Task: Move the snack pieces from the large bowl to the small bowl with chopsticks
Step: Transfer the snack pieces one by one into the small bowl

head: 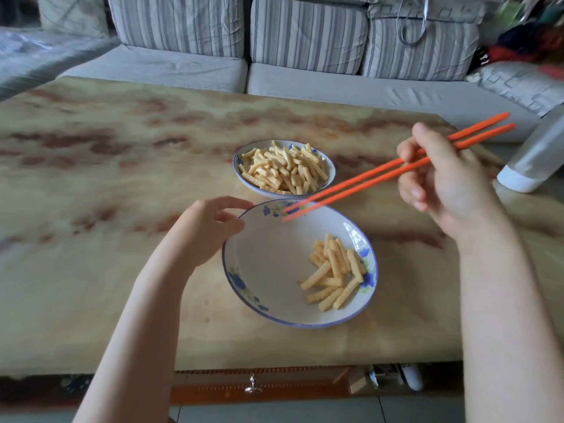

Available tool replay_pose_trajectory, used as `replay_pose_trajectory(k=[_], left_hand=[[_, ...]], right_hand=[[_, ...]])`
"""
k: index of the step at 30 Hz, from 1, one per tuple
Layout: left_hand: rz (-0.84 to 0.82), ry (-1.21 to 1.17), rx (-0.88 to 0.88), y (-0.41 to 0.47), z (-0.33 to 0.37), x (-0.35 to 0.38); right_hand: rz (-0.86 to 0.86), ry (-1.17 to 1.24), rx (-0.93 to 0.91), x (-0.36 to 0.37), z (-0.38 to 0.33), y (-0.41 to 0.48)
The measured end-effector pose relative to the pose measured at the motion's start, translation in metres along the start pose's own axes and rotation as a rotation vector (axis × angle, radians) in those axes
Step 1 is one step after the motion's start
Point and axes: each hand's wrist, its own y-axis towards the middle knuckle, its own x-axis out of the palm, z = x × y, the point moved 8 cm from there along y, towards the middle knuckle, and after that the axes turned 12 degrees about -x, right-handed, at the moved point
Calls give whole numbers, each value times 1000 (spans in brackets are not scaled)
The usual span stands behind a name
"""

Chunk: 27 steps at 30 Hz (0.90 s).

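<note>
Snack pieces [334,273], ridged pale-yellow sticks, lie in a loose cluster on the right side of the large bowl [268,270], which sits near the front edge of the table [122,178], about midway along it. Just behind it, toward the middle of the table and almost touching its far rim, stands the small bowl [237,169], heaped with many more of the same sticks. The left hand [207,230] holds the large bowl by its left rim, fingers curled and thumb and fingertips pinching the edge. The right hand [448,187], raised above the right part of the table, grips a pair of orange chopsticks [366,175] with bent fingers. Their tips hang slightly apart over the far rim of the large bowl, with nothing between them. A pale bottle [537,157] with a white end lies tilted at the right edge of the table. Beyond the far edge runs a grey sofa [305,38] with striped cushions.
</note>
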Motion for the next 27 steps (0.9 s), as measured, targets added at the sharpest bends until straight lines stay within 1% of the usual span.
replay_pose_trajectory(k=[2, 4, 9, 16, 24, 27], left_hand=[[1, 4, 1, 0, -1, 0], [3, 8, 0, 1, -1, 0], [7, 18, -5, 2, -2, 0], [12, 29, -4, 3, -2, -1], [8, 28, -2, 0, 0, 0], [4, 32, 2, 0, 1, 1]], right_hand=[[-97, -73, 64, -4, -2, -6], [-134, -95, 95, -8, -4, -10], [-190, -122, 186, -12, 0, -16], [-217, -164, 257, -12, 13, -19], [-73, -56, 190, -9, 10, -13], [25, 36, 143, -9, 13, -8]])
